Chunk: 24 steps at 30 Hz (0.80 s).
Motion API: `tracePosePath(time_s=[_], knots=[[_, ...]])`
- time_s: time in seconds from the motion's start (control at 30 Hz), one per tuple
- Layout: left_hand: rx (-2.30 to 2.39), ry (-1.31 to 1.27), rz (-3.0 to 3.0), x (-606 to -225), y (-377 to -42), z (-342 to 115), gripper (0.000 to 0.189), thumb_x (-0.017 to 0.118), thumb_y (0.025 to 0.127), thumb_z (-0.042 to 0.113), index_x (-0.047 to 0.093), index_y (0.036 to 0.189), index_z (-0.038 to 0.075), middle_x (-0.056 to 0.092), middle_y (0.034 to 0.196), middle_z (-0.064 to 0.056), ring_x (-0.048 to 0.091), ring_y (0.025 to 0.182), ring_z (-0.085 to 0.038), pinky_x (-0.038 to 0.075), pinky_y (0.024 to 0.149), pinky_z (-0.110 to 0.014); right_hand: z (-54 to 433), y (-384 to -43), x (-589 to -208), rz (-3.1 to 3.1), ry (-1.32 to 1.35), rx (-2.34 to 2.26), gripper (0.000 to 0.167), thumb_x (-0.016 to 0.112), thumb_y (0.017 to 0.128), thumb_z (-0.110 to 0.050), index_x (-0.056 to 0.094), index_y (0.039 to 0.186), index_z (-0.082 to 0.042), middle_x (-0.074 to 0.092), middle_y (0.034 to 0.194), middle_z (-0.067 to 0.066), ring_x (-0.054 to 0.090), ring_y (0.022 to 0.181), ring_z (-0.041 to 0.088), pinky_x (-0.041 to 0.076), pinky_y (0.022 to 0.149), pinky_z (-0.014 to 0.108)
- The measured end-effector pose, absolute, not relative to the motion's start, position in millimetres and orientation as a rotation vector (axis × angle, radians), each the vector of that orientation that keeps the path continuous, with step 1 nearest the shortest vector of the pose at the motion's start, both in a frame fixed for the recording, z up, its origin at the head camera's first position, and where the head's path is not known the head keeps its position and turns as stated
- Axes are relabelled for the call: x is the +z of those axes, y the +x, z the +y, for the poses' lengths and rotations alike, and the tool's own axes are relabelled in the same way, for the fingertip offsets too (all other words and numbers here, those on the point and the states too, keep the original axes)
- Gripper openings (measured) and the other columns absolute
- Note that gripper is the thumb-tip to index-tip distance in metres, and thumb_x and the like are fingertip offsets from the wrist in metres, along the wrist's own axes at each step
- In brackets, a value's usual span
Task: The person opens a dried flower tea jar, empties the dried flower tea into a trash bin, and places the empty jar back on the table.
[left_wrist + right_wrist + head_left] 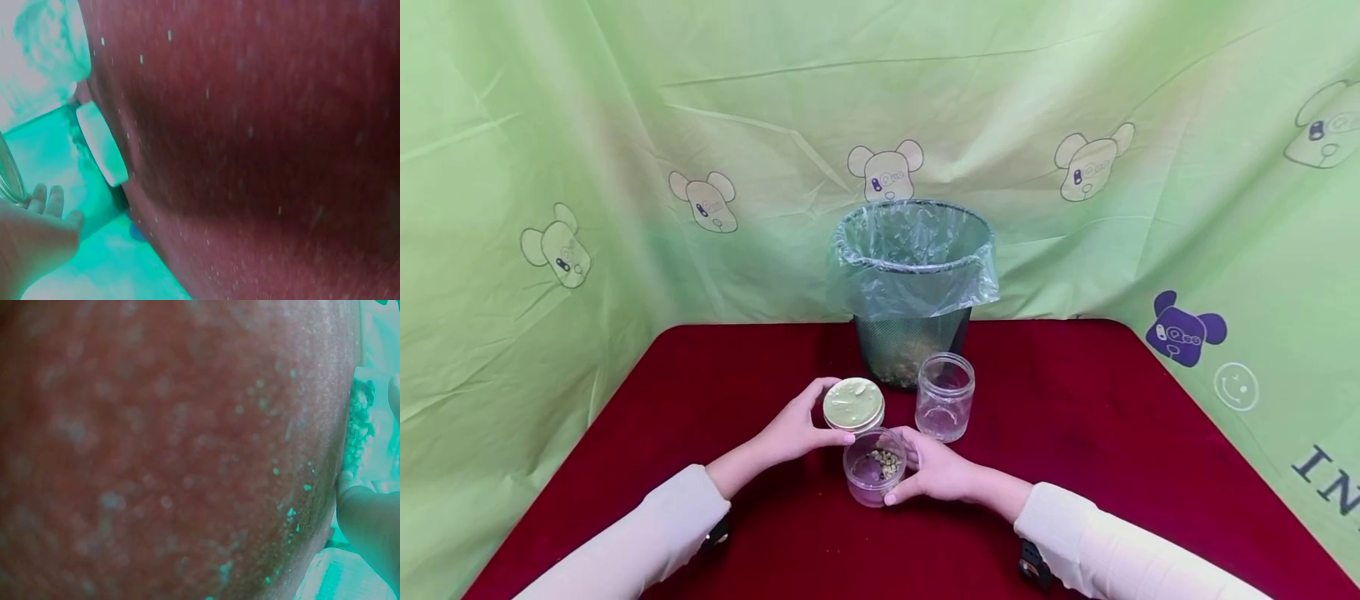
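In the head view, my left hand (793, 425) curves round a pale gold lid (853, 402) with a white edge, thumb on the near side and fingers at the far side. My right hand (936, 468) grips a short clear jar (867, 492) from the right, thumb toward me. Yellowish granules (887, 462) lie inside it, bunched to the right. The lid's near edge comes close to the jar's rim. The right wrist view shows the thumb (347, 482) against this jar and its granules (359, 425).
Behind my right hand stands a taller clear jar (943, 400). Farther back is a mesh bin (910, 333) lined with a clear plastic bag (917, 287), with bits in its bottom. A dark red cloth (760, 358) covers the table. Green printed fabric (760, 100) hangs around it.
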State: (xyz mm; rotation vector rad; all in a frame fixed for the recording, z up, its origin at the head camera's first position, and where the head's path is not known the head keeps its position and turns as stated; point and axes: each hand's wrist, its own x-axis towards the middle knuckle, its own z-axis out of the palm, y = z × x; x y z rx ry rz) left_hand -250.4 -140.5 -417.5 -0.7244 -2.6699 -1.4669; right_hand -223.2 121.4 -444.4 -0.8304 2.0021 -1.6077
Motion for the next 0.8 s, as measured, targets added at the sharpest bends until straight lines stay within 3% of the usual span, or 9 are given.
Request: tracePosePath(time_s=[0.8], knots=[[-1.253, -0.358, -2.791, -427.0, -299.7, -174.0, 0.079, 0.085, 0.074, 0.031, 0.044, 0.133, -0.003, 0.055, 0.128, -0.021, 0.05, 0.12, -0.034, 0.038, 0.102, -0.047, 120.6, -220.7, -442.8, 2.0, -0.773, -1.619, 0.071, 0.08, 0.074, 0.004, 0.04, 0.133, 0.008, 0.049, 0.138, 0.023, 0.039, 0.134, 0.035, 0.031, 0.109, 0.044]])
